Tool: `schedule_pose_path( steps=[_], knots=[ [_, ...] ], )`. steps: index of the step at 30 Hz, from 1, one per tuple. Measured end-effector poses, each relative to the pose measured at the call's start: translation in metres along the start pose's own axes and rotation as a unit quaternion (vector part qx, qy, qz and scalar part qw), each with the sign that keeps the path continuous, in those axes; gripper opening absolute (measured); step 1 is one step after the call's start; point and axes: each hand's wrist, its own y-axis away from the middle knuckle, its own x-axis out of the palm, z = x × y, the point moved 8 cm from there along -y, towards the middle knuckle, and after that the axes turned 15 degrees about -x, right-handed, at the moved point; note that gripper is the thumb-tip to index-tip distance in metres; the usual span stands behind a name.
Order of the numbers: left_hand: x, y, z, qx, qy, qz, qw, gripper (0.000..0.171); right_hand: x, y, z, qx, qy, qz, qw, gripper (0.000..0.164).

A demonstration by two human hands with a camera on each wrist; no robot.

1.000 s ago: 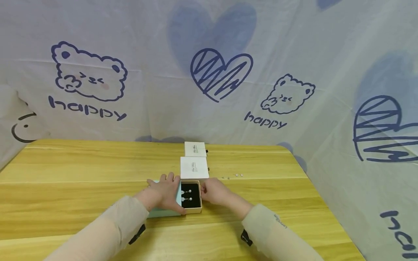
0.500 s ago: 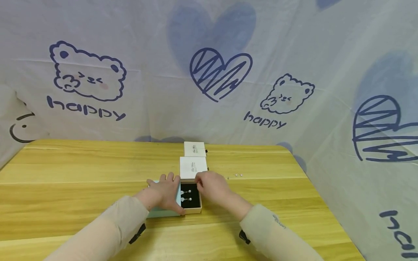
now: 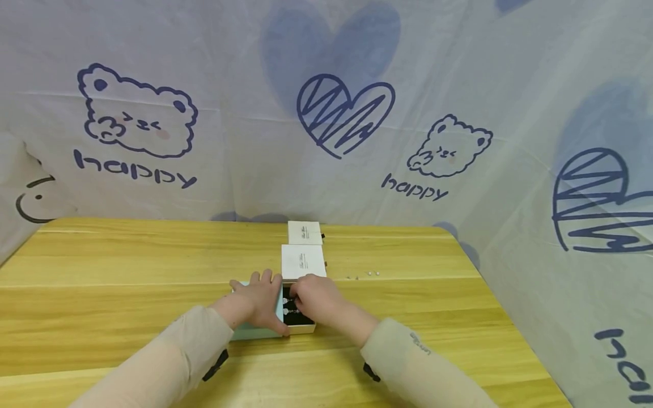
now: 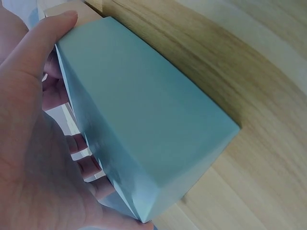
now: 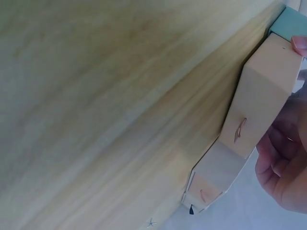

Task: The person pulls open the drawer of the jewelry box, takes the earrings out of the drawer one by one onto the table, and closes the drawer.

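A pale-blue slide-out jewellery box (image 3: 255, 332) lies on the table. Its cream drawer (image 3: 302, 329) is pulled partly out to the right. Black padding lines the drawer and bears a pair of dangling earrings (image 3: 286, 311). My left hand (image 3: 257, 303) grips the blue sleeve, its fingers spread over the top and the thumb at the near edge by the drawer. My right hand (image 3: 320, 300) reaches over the drawer with curled fingers at the earrings' right ends. The back of that hand hides its fingertips, so a pinch on an earring cannot be confirmed.
Two white boxes stand behind the drawer, a larger one (image 3: 302, 261) and a smaller one (image 3: 303, 232), both with small pull tabs on the right. Several tiny earrings (image 3: 374, 273) lie on the wooden table (image 3: 433, 317) to the right. A printed cloth (image 3: 245, 141) hangs behind.
My right hand has left the drawer's front end, risen over its edge and moved left onto the earrings, covering their pearl ends. The left hand and the box have stayed put.
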Motion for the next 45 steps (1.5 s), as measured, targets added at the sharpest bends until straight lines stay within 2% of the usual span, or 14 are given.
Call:
schedule_pose_path(
  steps=[14, 17, 21, 28, 32, 38, 45],
  knots=[
    [-0.001, -0.001, 0.0, -0.001, 0.001, 0.005, 1.0, 0.093, 0.0, -0.002, 0.0, -0.006, 0.027, -0.003, 1.0, 0.011],
    [0.0, -0.001, 0.0, -0.002, -0.001, 0.005, 1.0, 0.092, -0.001, -0.002, -0.001, -0.003, 0.019, -0.009, 1.0, 0.012],
    [0.0, -0.001, 0.0, -0.004, -0.002, 0.007, 1.0, 0.093, -0.007, 0.0, -0.009, 0.016, -0.023, -0.013, 1.0, 0.013],
    [0.001, -0.001, 0.0, -0.009, -0.008, 0.005, 0.9999, 0.103, -0.03, 0.021, -0.045, 0.095, -0.115, -0.021, 0.989, 0.013],
    [0.0, -0.001, 0.0, -0.005, -0.006, 0.004, 1.0, 0.103, -0.038, 0.04, -0.075, 0.142, -0.129, -0.034, 0.981, 0.013],
    [0.0, -0.001, 0.0, -0.005, -0.007, 0.003, 1.0, 0.104, -0.032, 0.066, -0.115, 0.19, -0.136, -0.038, 0.972, 0.015],
    [0.0, 0.0, 0.0, -0.005, -0.008, 0.007, 0.9999, 0.105, -0.017, 0.083, -0.139, 0.214, -0.142, -0.032, 0.966, 0.015]
  ],
)
